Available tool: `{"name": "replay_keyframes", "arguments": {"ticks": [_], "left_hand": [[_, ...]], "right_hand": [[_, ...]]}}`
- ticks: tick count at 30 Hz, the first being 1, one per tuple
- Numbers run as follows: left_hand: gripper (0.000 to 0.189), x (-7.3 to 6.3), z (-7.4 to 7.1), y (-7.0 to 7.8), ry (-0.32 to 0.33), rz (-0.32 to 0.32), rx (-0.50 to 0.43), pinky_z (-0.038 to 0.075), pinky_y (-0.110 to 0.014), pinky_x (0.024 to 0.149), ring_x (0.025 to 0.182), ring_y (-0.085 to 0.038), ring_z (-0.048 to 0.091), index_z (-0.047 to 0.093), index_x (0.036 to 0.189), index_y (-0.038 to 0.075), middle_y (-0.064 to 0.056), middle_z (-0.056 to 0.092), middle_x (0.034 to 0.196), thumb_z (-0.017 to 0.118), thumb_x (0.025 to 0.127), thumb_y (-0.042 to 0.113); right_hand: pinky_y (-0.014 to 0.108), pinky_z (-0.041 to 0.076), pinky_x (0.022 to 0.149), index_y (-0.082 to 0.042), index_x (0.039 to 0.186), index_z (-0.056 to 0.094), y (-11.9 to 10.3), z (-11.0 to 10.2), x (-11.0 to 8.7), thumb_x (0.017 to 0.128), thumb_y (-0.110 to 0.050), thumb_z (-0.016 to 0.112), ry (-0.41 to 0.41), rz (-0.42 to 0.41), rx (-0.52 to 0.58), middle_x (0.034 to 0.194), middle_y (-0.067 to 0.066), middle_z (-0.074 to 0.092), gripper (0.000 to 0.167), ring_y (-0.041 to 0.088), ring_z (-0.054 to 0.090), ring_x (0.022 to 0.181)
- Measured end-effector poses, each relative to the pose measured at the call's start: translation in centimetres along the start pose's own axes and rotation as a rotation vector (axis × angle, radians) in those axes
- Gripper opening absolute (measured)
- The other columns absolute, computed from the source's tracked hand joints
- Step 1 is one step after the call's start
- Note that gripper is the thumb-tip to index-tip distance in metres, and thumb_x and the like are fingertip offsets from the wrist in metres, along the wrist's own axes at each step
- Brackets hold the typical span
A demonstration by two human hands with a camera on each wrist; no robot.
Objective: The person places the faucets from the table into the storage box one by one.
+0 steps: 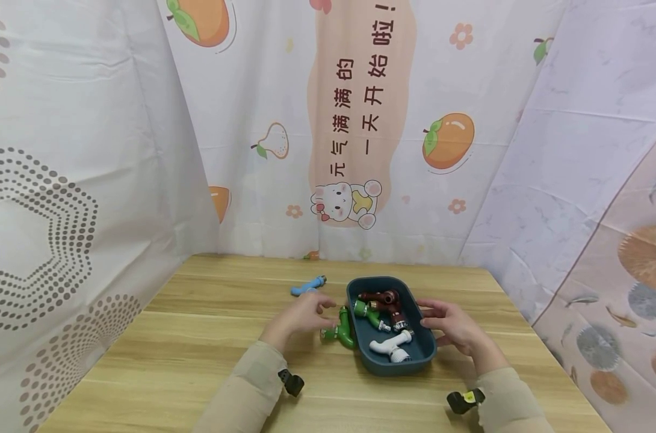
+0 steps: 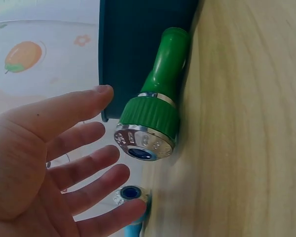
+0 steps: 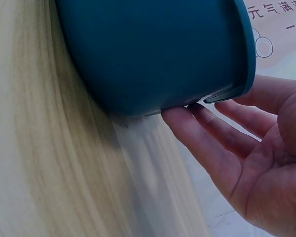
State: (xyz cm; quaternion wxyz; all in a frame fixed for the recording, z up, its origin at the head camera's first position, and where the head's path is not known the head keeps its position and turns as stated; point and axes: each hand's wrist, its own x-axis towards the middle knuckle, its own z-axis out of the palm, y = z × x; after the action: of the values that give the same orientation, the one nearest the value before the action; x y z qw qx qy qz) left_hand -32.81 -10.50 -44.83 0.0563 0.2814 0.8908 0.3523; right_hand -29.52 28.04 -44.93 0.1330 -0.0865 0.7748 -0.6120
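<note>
My left hand point(image 1: 301, 314) hovers beside a green plastic tap point(image 1: 345, 331) on the table, its fingers spread and holding nothing. In the left wrist view the tap's ribbed collar point(image 2: 150, 114) and chrome-coloured ring face my fingertips. That tap lies right along the left side of a dark teal bin point(image 1: 395, 369). My right hand point(image 1: 454, 328) is at the bin's right side, fingertips touching its outer wall point(image 3: 153, 59). Inside the bin are a white tap point(image 1: 390, 345), another green tap point(image 1: 363, 310) and dark brown taps point(image 1: 397, 317).
A light blue tap point(image 1: 307, 286) lies on the wooden table point(image 1: 209, 337), beyond my left hand. Patterned curtains point(image 1: 263, 90) enclose the table at the back and on both sides. The table's back edge meets the rear curtain.
</note>
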Motion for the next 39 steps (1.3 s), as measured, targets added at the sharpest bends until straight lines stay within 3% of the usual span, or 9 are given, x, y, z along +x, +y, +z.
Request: {"name": "replay_keyframes", "arguments": {"ticks": [6,13,22,31,39], "left_hand": [[0.051,-0.1,0.4,-0.4,-0.034,-0.034,0.010,0.054,-0.044,0.091,0.112,-0.030,0.064,0.067,0.131,0.007,-0.009,0.067,0.129,0.083,0.086,0.024],[0.053,-0.3,0.6,-0.2,-0.067,-0.053,0.000,0.054,-0.045,0.089,0.108,-0.028,0.064,0.067,0.131,0.005,-0.013,0.066,0.125,0.084,0.085,0.024],[0.050,-0.3,1.0,-0.3,-0.112,-0.084,0.039,0.053,-0.040,0.089,0.107,-0.021,0.064,0.070,0.130,0.012,0.000,0.070,0.116,0.084,0.083,0.022],[0.039,-0.3,1.2,-0.1,-0.116,-0.048,0.036,0.053,-0.038,0.086,0.100,-0.018,0.063,0.075,0.118,0.015,0.009,0.070,0.107,0.085,0.080,0.013],[0.034,-0.2,1.4,-0.1,-0.112,-0.012,0.063,0.051,-0.031,0.079,0.090,-0.012,0.061,0.077,0.108,0.018,0.009,0.068,0.098,0.085,0.077,0.008]], "right_hand": [[0.054,0.059,0.077,0.004,0.153,0.039,-0.1,0.0,0.0,0.098,-0.005,0.065,0.003,0.005,-0.001,0.141,0.037,0.049,0.061,0.036,0.064,0.110],[0.056,0.058,0.077,0.003,0.153,0.039,0.1,0.0,0.0,0.098,-0.005,0.065,0.000,0.005,-0.001,0.140,0.036,0.049,0.062,0.036,0.064,0.111],[0.055,0.059,0.077,0.003,0.153,0.038,0.1,0.0,0.0,0.098,-0.005,0.064,0.002,0.005,-0.001,0.140,0.036,0.049,0.061,0.036,0.064,0.110],[0.056,0.059,0.077,0.004,0.152,0.039,0.1,0.0,0.0,0.098,-0.005,0.065,0.005,0.000,-0.001,0.140,0.037,0.049,0.061,0.037,0.064,0.111],[0.057,0.058,0.077,0.005,0.153,0.038,0.4,-0.2,0.1,0.098,-0.004,0.065,-0.007,-0.012,0.019,0.142,0.038,0.047,0.062,0.037,0.064,0.112]]}}
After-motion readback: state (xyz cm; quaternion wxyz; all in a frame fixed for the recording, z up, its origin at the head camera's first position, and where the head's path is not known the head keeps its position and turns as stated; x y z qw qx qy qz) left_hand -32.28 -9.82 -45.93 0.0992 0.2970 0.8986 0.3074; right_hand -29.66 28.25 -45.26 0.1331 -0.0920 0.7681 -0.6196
